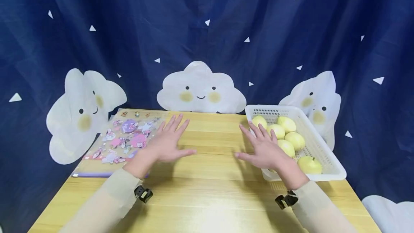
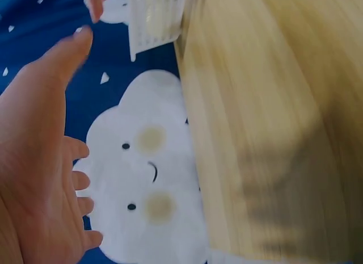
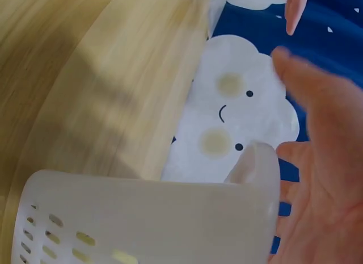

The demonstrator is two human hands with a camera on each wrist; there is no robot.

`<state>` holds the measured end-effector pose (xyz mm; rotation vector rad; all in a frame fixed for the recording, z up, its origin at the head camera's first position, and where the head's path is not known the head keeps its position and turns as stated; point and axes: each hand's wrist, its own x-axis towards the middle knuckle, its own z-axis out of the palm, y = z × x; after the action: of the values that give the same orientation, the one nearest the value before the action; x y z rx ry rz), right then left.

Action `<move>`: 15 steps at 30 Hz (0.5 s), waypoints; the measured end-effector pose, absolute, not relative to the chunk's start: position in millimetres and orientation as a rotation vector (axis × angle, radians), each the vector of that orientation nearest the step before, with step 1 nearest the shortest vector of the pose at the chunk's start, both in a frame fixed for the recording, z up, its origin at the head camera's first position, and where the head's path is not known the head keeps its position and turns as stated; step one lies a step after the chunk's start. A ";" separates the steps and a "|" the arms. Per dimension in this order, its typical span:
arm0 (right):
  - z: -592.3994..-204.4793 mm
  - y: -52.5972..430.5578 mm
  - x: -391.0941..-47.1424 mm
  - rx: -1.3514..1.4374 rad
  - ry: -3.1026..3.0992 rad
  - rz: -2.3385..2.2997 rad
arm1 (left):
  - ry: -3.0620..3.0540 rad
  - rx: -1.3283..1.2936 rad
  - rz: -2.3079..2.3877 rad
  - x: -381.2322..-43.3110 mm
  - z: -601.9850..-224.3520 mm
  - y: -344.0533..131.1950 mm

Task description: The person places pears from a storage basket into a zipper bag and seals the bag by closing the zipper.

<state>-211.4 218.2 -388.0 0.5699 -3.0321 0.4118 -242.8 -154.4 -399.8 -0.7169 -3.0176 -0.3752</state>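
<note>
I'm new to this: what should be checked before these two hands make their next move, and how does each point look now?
1. Left hand free: ok, fingers spread, nothing in its grip.
2. Right hand free: ok, also spread and holding nothing.
3. White basket upright: ok.
4. Basket wholly on the table: cannot tell; it hides part of the right edge.
5. Yellow fruit inside the basket: ok for all those visible.
6. Printed bag closed: cannot tell.
</note>
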 end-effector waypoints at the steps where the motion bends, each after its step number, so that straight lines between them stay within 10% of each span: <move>1: -388.0 219.6 -211.3 0.573 -3.019 0.414 | -3.014 -0.713 -0.399 -242.7 -397.9 -159.6; 15: -388.4 227.2 -202.8 0.595 -2.924 0.413 | -3.157 -0.706 -0.423 -229.7 -418.9 -278.3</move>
<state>-202.8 227.2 -388.4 0.5947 -2.9244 0.4128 -229.7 -278.3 -418.9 -0.7064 -3.1568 -0.4231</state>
